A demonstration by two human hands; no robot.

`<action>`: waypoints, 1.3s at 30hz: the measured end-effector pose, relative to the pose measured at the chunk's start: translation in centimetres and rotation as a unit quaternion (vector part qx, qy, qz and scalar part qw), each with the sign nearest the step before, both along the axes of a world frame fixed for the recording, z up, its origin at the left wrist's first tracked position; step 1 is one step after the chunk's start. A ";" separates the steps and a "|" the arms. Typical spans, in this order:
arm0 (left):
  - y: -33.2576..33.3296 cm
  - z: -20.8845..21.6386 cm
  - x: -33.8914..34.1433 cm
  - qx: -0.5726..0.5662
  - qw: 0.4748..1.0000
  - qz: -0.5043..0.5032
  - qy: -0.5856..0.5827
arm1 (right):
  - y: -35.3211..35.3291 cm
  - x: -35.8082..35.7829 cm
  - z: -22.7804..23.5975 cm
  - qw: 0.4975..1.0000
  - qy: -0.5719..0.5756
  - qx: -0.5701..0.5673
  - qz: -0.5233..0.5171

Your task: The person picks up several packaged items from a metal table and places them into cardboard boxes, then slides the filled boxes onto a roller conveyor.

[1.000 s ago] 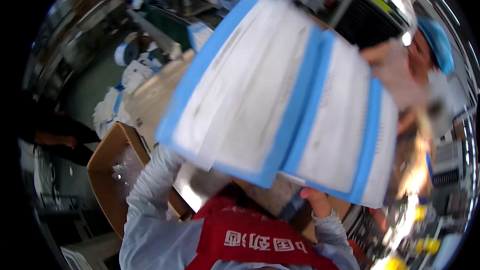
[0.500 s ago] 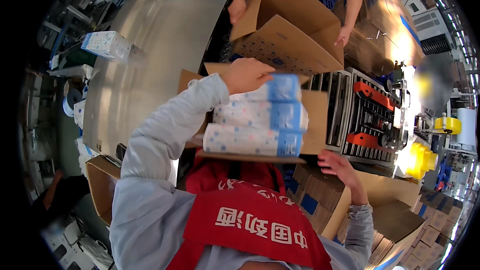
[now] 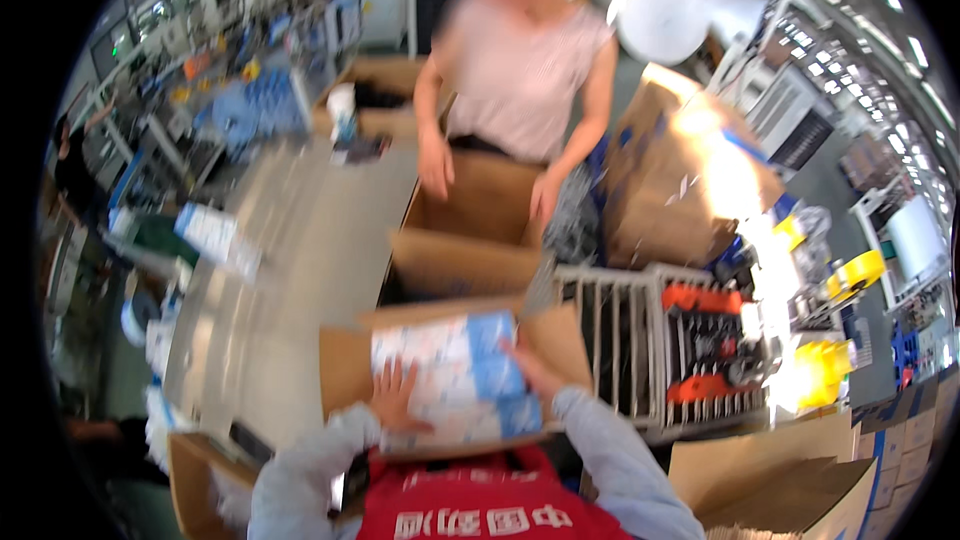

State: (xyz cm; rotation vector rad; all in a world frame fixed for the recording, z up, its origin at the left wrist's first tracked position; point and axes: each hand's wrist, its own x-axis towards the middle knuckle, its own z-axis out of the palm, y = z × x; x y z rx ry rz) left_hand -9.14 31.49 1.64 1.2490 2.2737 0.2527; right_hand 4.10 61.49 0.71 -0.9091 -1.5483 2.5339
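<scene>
An open cardboard box (image 3: 345,372) stands in front of me with its flaps folded out. Soft plastic-wrapped packs (image 3: 435,355), white with a small pattern and blue ends, lie side by side in it. My left hand (image 3: 397,402) rests on their left part, palm down with fingers spread. At the blue ends on the right, my right hand (image 3: 535,372) touches the packs with its fingers stretched out. Slight blur hides how firmly either hand presses.
Across from me a person in a pink top has both hands on another open carton (image 3: 465,265). A metal table (image 3: 300,270) extends on the left, with a similar pack (image 3: 215,238) on it. A roller conveyor with red parts (image 3: 705,298) lies right; cartons (image 3: 780,480) stand lower right.
My left hand has come from the packs' far side to their near left. My right hand has moved in from beside the box onto the packs. The view has tilted up.
</scene>
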 end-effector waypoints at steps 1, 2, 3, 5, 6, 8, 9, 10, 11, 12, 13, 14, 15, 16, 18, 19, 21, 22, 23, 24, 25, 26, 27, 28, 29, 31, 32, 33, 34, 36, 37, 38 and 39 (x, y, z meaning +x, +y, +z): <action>0.8 0.2 0.4 0.010 1.000 0.004 0.018 | 1.2 0.0 -2.1 0.997 -0.054 -0.043 0.016; 1.2 -0.8 1.0 0.047 0.998 0.024 0.043 | 1.0 -0.3 -2.2 0.970 -0.131 0.203 0.030; 1.8 -0.9 1.6 0.065 0.995 0.063 0.039 | 0.1 -0.8 -0.9 0.879 -0.207 0.427 0.040; 1.8 -2.0 2.1 0.116 0.982 0.055 0.135 | -3.0 -1.3 5.1 0.687 -0.028 0.725 0.032; 2.1 -2.2 2.1 0.116 0.975 0.019 0.191 | -2.7 -0.4 4.0 0.662 0.005 0.745 0.081; 1.6 -3.1 1.8 0.134 0.970 0.008 0.205 | -3.9 1.4 -0.6 0.609 0.069 0.769 0.183; 1.2 -3.4 1.7 0.139 0.967 -0.002 0.213 | -4.4 1.5 -2.0 0.614 0.054 0.769 0.172; 1.2 -3.9 2.0 0.147 0.971 0.011 0.190 | -4.2 1.9 -2.9 0.612 0.036 0.773 0.166; 1.1 -4.4 2.2 0.153 0.974 0.022 0.168 | -3.6 2.3 -3.8 0.610 0.019 0.776 0.160; 0.7 -4.8 1.9 0.154 0.977 0.033 0.147 | -3.2 2.5 -4.0 0.611 0.025 0.776 0.154; 0.1 -4.8 1.6 0.154 0.981 0.019 0.119 | -3.4 2.7 -4.2 0.617 0.031 0.772 0.148; -0.6 -4.6 1.8 0.154 0.982 0.013 0.104 | -3.7 2.9 -4.4 0.623 0.036 0.769 0.142; -0.4 -3.8 1.9 0.165 0.982 0.009 0.091 | -3.2 3.0 -4.7 0.630 0.018 0.760 0.161; 0.1 -3.7 2.2 0.177 0.982 0.007 0.072 | -2.6 3.6 -5.0 0.636 -0.002 0.749 0.186; 0.4 -4.8 2.1 0.207 0.974 0.005 0.096 | -1.1 4.5 -2.8 0.647 -0.013 0.746 0.158; -0.1 -5.2 1.9 0.208 0.971 0.009 0.117 | -0.5 4.2 2.5 0.650 0.004 0.753 0.101; -1.3 -6.2 0.9 0.212 0.960 0.025 0.183 | -0.3 3.8 12.6 0.683 -0.173 0.709 0.000; -0.6 -7.2 1.3 0.226 0.952 0.014 0.207 | 3.0 7.8 8.5 0.802 -0.250 0.537 -0.070; -0.2 -8.3 1.9 0.233 0.945 0.007 0.231 | 3.8 10.6 6.0 0.878 -0.250 0.400 -0.074; 0.3 -9.0 2.5 0.241 0.937 0.002 0.255 | 4.6 13.4 3.4 0.925 -0.264 0.259 -0.088; 0.3 -8.8 2.3 0.222 0.940 -0.001 0.258 | 4.7 14.2 3.1 0.961 -0.202 0.188 -0.033; -0.3 -8.4 2.1 0.203 0.944 -0.001 0.260 | 5.0 14.5 2.7 0.983 -0.138 0.116 0.026; -0.1 -7.9 2.5 0.187 0.949 -0.006 0.255 | 5.7 15.1 1.4 0.975 -0.129 0.171 0.051; 0.8 -8.0 2.4 0.203 0.950 -0.013 0.235 | 6.8 14.8 -0.6 0.963 -0.121 0.227 0.077; 0.9 -7.8 1.5 0.212 0.952 -0.016 0.221 | 7.3 13.7 -2.2 0.949 -0.105 0.277 0.108; -0.1 -7.2 -2.5 0.163 0.979 0.010 0.119 | 8.2 10.4 0.0 0.906 -0.165 0.350 0.173; -0.1 -6.3 -4.2 0.106 0.993 0.036 0.026 | 8.2 9.3 1.3 0.894 -0.176 0.374 0.174; 1.3 -4.1 -3.2 0.104 0.975 0.109 0.164 | 9.0 9.5 2.1 0.881 -0.193 0.399 0.167; 1.7 -0.8 -2.0 0.097 0.932 0.180 0.298 | 10.3 11.0 1.8 0.879 -0.204 0.406 0.145; 1.2 3.2 0.2 0.086 0.857 0.288 0.419 | 11.7 13.1 0.6 0.880 -0.209 0.412 0.112; 0.2 3.9 1.2 0.080 0.846 0.331 0.411 | 11.7 14.1 1.6 0.878 -0.179 0.436 0.088; -0.4 2.2 1.1 0.109 0.896 0.343 0.259 | 12.5 15.6 1.1 0.861 -0.194 0.462 0.082; -0.9 -0.3 0.6 0.141 0.923 0.345 0.098 | 13.3 17.1 0.5 0.843 -0.213 0.489 0.072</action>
